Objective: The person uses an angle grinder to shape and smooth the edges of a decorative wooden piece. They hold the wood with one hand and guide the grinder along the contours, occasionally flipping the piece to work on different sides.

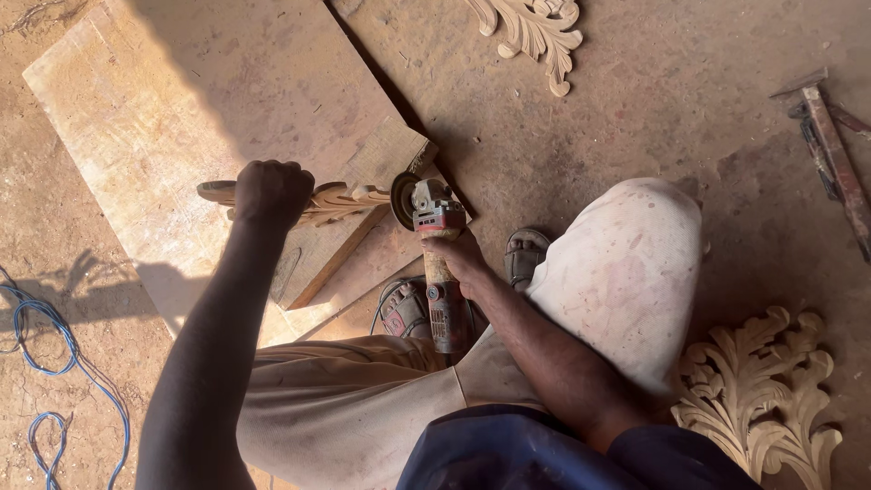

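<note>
- Angle grinder (437, 263) sits near the middle of the view, its red and grey body running from 6 o'clock up toward 12 o'clock, with the dark disc at its top end.
- Right hand (461, 257) is wrapped tight around the grinder's neck just below the head, fingers fully curled on it (the thumb side faces the disc).
- Grinder's disc meets the right tip of a carved wooden piece (319, 201), a leafy scrolled strip lying roughly 9 to 3 o'clock.
- Left hand (270, 191) is closed in a fist over the carved piece toward its 9 o'clock end, fingers folded down on it so the wood shows on either side.
- Carved piece rests on a small plank (381, 159), which lies on a broad wooden board (172, 118) stretching off toward 10 o'clock.
- Two sandalled feet (524, 257) show at about 6 o'clock of the disc, either side of the grinder's body, under pale dusty trousers (626, 272).
- Another carved leaf ornament (535, 32) lies at 12 o'clock on the dusty floor; a larger one (762, 390) lies at 4 o'clock beside the knee.
- Blue cable (54, 363) loops at 8 o'clock, and a hammer (830, 145) lies at 2 o'clock (partly cut off by the edge).
</note>
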